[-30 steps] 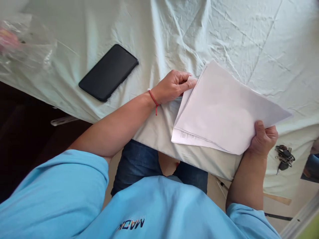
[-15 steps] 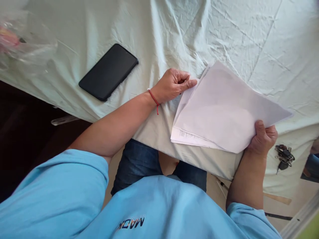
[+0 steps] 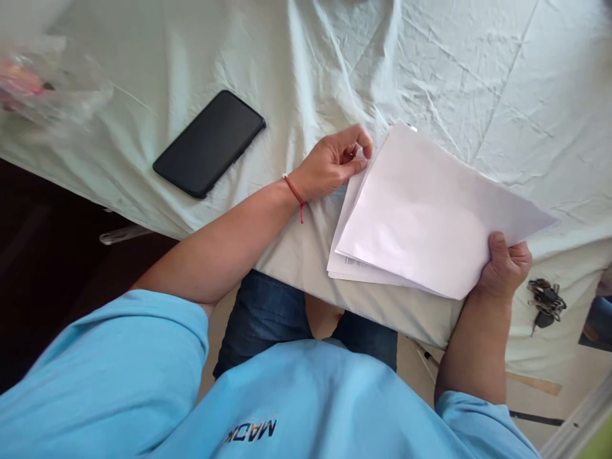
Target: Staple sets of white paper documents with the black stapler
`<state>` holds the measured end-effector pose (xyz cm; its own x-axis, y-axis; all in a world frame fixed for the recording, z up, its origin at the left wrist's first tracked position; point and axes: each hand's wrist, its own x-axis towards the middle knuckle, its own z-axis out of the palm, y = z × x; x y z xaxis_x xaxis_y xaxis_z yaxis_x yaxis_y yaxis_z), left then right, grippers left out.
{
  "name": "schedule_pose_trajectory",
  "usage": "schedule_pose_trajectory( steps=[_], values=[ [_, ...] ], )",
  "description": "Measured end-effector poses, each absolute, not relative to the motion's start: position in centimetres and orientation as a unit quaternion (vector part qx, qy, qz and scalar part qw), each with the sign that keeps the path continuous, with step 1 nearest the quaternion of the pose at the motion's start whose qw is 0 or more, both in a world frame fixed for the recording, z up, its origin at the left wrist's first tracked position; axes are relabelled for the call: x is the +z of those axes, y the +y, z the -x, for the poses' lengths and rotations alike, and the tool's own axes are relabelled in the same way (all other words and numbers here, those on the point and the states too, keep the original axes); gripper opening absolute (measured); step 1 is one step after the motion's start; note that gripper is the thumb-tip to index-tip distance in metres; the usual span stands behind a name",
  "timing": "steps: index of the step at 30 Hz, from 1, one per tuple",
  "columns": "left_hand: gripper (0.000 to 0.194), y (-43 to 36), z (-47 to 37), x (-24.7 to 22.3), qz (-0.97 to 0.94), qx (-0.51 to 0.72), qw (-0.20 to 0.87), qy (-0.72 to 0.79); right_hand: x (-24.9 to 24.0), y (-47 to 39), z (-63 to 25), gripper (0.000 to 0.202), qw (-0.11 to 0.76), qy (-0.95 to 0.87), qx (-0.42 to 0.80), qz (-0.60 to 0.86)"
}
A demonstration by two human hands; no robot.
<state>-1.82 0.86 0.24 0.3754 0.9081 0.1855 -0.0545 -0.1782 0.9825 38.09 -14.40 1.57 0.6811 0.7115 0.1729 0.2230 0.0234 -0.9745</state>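
Observation:
My right hand (image 3: 507,264) grips a stack of paper sheets (image 3: 425,210) by its lower right edge, thumb on top and fingers underneath. The top sheet is blank and bows upward. Beneath it, lower sheets (image 3: 363,270) stick out at the left and bottom, with a little print showing. At the upper left edge of the stack is my left hand (image 3: 337,159), its fingers curled and the thumb at the edge of a lower sheet. A bit of white paper shows between thumb and forefinger. A red string bracelet (image 3: 295,191) circles my left wrist.
A black phone (image 3: 209,143) lies on the pale, wrinkled tablecloth (image 3: 239,38). At far left is a clear plastic bag (image 3: 62,89) with something pink inside. A bunch of keys (image 3: 546,303) rests right of my right hand. The table's near edge runs above my lap.
The top sheet has slid slightly and its left edge now shows more of a gap over the lower sheets. My left forefinger has lifted from the thumb. My right hand stays in place.

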Motion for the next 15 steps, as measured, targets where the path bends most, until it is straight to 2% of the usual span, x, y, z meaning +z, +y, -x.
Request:
schedule_pose_trajectory(
  steps=[7,15],
  values=[
    [0.026,0.3,2.0,1.4,-0.601,0.424,0.579,0.352,1.9,-14.4,-37.8,0.047,0.627,-0.352,0.185,0.669],
    [0.023,0.9,1.6,0.2,-0.630,0.446,0.537,0.339,2.0,-14.4,-37.9,0.043,0.644,-0.329,0.196,0.662]
  ],
)
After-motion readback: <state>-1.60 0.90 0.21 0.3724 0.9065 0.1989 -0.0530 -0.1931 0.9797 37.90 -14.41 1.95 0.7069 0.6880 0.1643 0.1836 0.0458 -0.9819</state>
